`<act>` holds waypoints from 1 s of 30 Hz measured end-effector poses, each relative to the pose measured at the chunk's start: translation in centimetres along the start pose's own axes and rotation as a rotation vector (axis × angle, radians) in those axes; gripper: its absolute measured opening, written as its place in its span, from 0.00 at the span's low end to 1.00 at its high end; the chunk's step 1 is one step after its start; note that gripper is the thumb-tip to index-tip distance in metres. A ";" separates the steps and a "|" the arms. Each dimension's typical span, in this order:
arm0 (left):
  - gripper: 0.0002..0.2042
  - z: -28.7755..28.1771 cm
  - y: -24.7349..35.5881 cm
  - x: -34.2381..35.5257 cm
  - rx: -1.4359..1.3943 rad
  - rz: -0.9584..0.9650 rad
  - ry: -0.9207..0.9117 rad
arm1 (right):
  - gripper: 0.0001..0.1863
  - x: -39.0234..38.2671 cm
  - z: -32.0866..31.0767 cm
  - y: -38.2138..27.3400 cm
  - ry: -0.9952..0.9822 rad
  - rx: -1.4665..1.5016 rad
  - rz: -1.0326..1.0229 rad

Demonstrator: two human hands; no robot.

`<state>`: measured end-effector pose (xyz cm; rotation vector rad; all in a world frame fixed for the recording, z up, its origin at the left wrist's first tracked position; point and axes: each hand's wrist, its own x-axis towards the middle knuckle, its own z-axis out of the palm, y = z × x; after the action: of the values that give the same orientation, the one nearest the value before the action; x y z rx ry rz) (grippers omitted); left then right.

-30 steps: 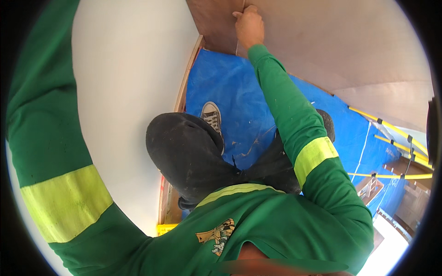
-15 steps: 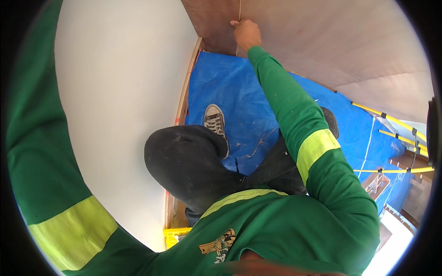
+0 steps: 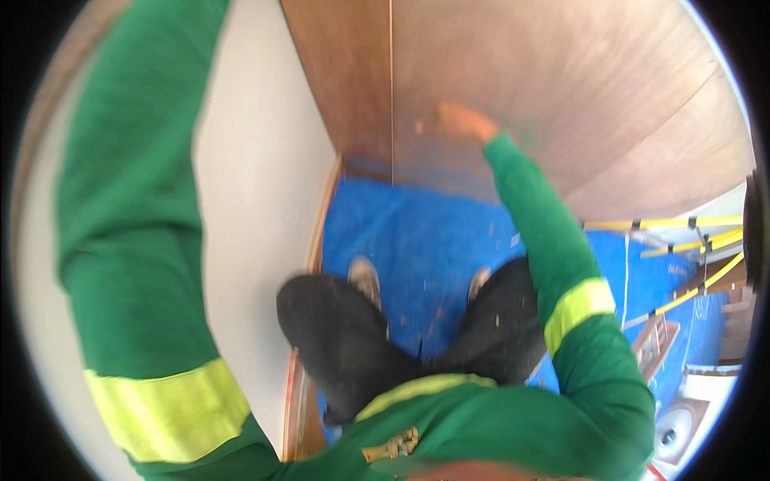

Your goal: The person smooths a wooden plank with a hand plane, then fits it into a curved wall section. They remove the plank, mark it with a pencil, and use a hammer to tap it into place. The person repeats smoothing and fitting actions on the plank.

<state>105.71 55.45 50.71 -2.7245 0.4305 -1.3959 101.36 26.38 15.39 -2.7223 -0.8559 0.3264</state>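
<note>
My right hand (image 3: 461, 123) is in front of the large brown wood panel (image 3: 561, 88), to the right of the thin vertical seam (image 3: 392, 96) between the panels. Motion blurs its fingers, so whether it holds anything is unclear. Whether it touches the panel cannot be made out either. My left arm (image 3: 132, 264), in a green sleeve with a yellow band, reaches up along the white wall panel (image 3: 241, 192). The left hand lies beyond the upper edge of the picture. Left of the seam is a narrower, darker brown panel (image 3: 345, 80).
A blue sheet (image 3: 417, 240) covers the floor under my shoes (image 3: 365, 280). Wooden trim (image 3: 313, 240) runs along the foot of the white wall. At the right are yellow-and-black poles (image 3: 642, 224), a long wooden tray-like piece (image 3: 656, 349) and a white round-faced object (image 3: 678, 433).
My right hand has left the seam, moving down and to the right in the picture. My view has shifted, with more of the brown panels showing. The left arm appears further right.
</note>
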 end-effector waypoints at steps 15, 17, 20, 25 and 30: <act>0.61 -0.5 -0.8 0.1 -0.050 -0.001 0.060 | 0.32 -21.2 -0.2 1.5 -0.058 0.431 0.364; 0.60 -0.8 -0.8 0.0 0.022 0.014 0.071 | 0.33 -21.9 0.1 1.4 -0.040 0.491 0.391; 0.59 -2.2 -0.7 0.3 0.085 0.019 -0.001 | 0.33 -22.7 0.9 1.5 -0.040 0.481 0.427; 0.48 -3.5 -0.4 0.3 0.176 0.061 -0.036 | 0.29 -25.0 1.8 1.9 0.010 0.463 0.438; 0.33 -3.7 -0.8 -1.7 0.167 0.060 0.245 | 0.28 -26.8 2.3 2.0 -0.085 0.442 0.492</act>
<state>101.98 56.97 51.68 -2.4010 0.3834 -1.6737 80.31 9.60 16.17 -2.4660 -0.0883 0.6450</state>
